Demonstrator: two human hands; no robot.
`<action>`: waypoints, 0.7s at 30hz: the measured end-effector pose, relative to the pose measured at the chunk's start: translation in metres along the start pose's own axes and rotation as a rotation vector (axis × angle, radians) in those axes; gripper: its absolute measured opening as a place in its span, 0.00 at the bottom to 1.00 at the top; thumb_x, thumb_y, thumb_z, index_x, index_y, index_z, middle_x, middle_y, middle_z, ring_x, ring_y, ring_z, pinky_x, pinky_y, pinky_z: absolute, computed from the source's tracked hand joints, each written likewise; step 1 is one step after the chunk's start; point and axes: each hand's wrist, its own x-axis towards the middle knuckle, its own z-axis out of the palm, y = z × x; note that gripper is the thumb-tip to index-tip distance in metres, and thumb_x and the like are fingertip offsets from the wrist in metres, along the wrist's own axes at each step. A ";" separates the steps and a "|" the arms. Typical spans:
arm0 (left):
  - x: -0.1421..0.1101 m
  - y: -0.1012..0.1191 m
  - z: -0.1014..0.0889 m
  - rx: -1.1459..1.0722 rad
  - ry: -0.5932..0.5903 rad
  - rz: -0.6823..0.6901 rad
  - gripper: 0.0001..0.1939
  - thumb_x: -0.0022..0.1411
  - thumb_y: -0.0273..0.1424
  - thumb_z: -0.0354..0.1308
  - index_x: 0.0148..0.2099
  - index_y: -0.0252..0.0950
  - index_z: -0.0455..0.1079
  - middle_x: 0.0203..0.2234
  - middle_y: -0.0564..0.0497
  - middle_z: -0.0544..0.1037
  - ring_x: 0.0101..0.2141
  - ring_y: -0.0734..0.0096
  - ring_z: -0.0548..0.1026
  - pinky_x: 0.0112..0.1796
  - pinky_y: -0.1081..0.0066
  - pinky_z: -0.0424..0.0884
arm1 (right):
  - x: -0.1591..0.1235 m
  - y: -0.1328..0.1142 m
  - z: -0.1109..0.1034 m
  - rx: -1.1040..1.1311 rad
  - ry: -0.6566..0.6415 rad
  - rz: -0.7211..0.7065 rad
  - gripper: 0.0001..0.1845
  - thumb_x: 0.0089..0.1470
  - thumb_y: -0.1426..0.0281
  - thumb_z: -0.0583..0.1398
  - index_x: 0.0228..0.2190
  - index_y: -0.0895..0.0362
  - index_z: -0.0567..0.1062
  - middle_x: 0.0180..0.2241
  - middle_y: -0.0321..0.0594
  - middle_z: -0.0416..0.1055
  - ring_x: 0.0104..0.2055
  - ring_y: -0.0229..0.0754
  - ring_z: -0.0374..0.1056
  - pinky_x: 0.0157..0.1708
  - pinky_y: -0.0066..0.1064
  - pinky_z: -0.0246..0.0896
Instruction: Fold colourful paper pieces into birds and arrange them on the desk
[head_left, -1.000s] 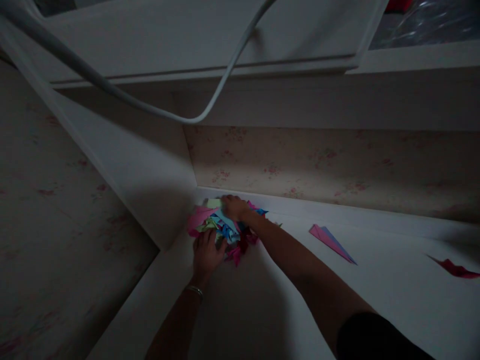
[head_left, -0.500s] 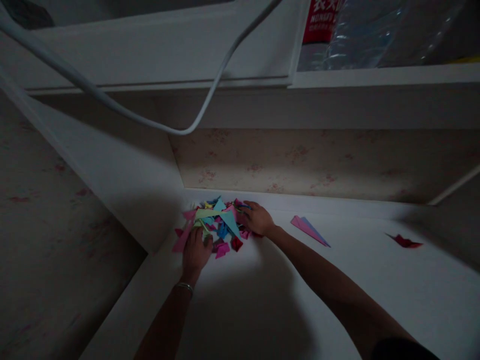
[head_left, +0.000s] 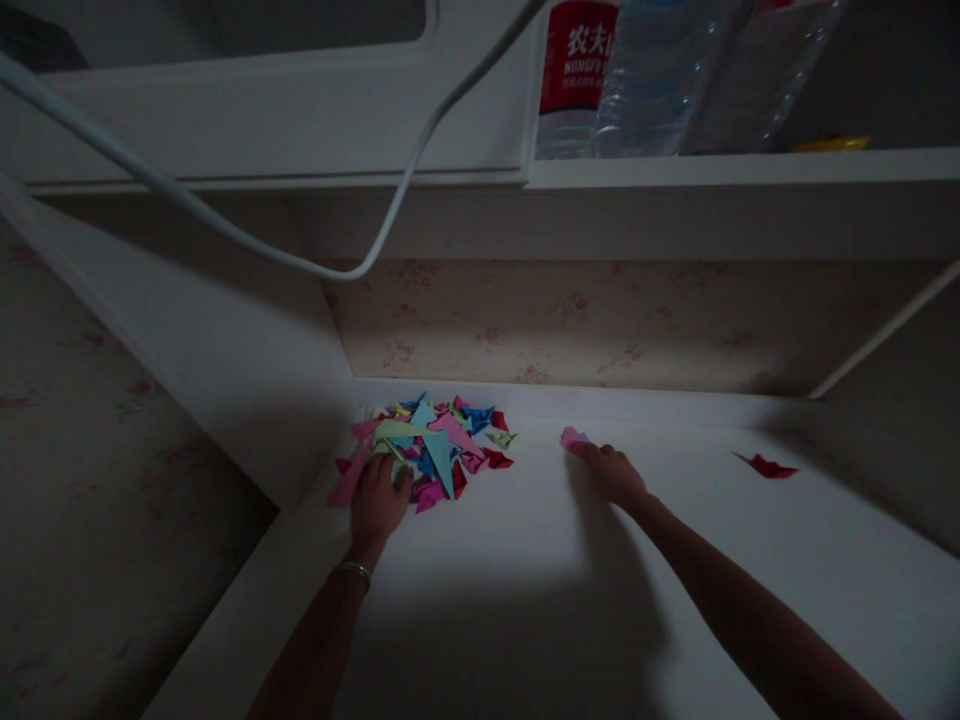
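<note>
A heap of colourful folded paper pieces, in pink, teal, blue, green and red, lies at the back left of the white surface. My left hand rests at the heap's near left side, fingers on the paper and thumb apart from them. It looks open, holding nothing that I can see. Farther right, my right hand has its fingers closed over a pink and purple paper airplane. Only the airplane's far left end shows; the hand hides the rest. At the right lies a red paper crane, apart from both hands.
Above hangs a white cabinet with a shelf edge, where clear plastic bottles stand, one with a red label. A white cable loops down in front. A white side panel rises left of the heap.
My right hand has left the heap's right side and moved right onto the paper airplane. My left hand stays at the heap. The view has shifted slightly to the right.
</note>
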 end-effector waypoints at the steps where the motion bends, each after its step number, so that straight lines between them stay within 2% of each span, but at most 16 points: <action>1: 0.000 0.000 0.000 -0.002 0.003 0.002 0.15 0.62 0.39 0.49 0.47 0.38 0.67 0.46 0.43 0.71 0.47 0.57 0.69 0.47 0.62 0.64 | 0.001 -0.003 0.000 -0.013 -0.006 -0.024 0.26 0.56 0.77 0.52 0.56 0.55 0.61 0.45 0.53 0.66 0.45 0.49 0.66 0.43 0.36 0.56; 7: 0.000 -0.003 0.004 0.032 -0.002 0.010 0.15 0.62 0.40 0.50 0.45 0.38 0.68 0.43 0.44 0.71 0.46 0.57 0.69 0.47 0.62 0.64 | 0.008 -0.021 -0.002 -0.063 -0.025 -0.048 0.32 0.55 0.76 0.53 0.60 0.58 0.52 0.43 0.55 0.68 0.41 0.50 0.69 0.39 0.38 0.61; 11: 0.001 -0.004 0.005 0.048 -0.016 0.024 0.15 0.63 0.41 0.48 0.45 0.38 0.68 0.43 0.44 0.72 0.45 0.57 0.69 0.46 0.62 0.65 | 0.013 -0.031 -0.005 -0.083 -0.006 -0.034 0.28 0.60 0.77 0.47 0.60 0.56 0.52 0.48 0.58 0.63 0.45 0.52 0.68 0.40 0.42 0.63; 13: 0.002 -0.004 0.005 0.054 -0.024 0.029 0.15 0.63 0.40 0.48 0.45 0.37 0.68 0.43 0.44 0.72 0.45 0.57 0.69 0.46 0.62 0.64 | 0.017 -0.034 -0.012 -0.071 0.002 -0.026 0.26 0.61 0.77 0.46 0.60 0.54 0.54 0.50 0.59 0.62 0.45 0.52 0.68 0.39 0.42 0.64; 17: 0.004 -0.005 0.007 0.053 -0.020 0.031 0.15 0.63 0.40 0.48 0.44 0.37 0.68 0.42 0.44 0.72 0.45 0.57 0.69 0.45 0.62 0.64 | 0.032 -0.041 -0.040 -0.003 0.049 -0.020 0.29 0.58 0.78 0.51 0.60 0.59 0.52 0.47 0.59 0.63 0.42 0.51 0.70 0.38 0.42 0.65; 19: 0.004 -0.005 0.007 0.050 -0.015 0.028 0.15 0.63 0.41 0.48 0.44 0.37 0.68 0.41 0.44 0.72 0.44 0.57 0.69 0.45 0.62 0.64 | 0.039 -0.055 -0.059 0.047 0.108 -0.051 0.30 0.57 0.79 0.50 0.60 0.60 0.51 0.48 0.59 0.63 0.43 0.51 0.70 0.40 0.41 0.64; 21: 0.005 -0.005 0.008 0.045 -0.020 0.026 0.15 0.63 0.41 0.48 0.43 0.38 0.68 0.41 0.44 0.73 0.44 0.58 0.69 0.45 0.62 0.64 | 0.045 -0.081 -0.077 0.099 0.172 -0.128 0.30 0.58 0.77 0.49 0.61 0.58 0.50 0.53 0.57 0.61 0.47 0.50 0.68 0.44 0.39 0.62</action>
